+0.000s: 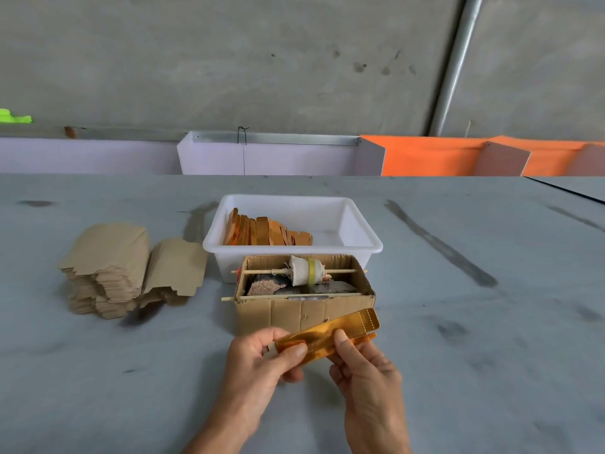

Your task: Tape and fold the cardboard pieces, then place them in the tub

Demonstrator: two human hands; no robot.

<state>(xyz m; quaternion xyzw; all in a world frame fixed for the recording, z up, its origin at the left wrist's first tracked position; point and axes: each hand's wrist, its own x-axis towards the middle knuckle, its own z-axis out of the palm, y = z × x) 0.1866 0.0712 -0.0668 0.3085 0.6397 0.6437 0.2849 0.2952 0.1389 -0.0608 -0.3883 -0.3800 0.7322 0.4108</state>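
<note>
With a row of folded pieces (266, 231) already standing in the tub (366, 239) and a stack of flats (108, 270) waiting well left of it, the left hand (262, 358) and right hand (363, 371) pinched one folded piece (327, 335) above the table, seemingly nearly ready for the tub.

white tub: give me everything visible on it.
The white tub is a shallow rectangular bin of glossy, slightly translucent-looking plastic with a rolled rim and rounded corners. It sits upright on the grey table, beyond the cardboard box, which stands right against its near wall. Folded orange-gold cardboard pieces stand on edge in a row in its left half; the right half shows bare floor. Neither hand touches it.
</note>
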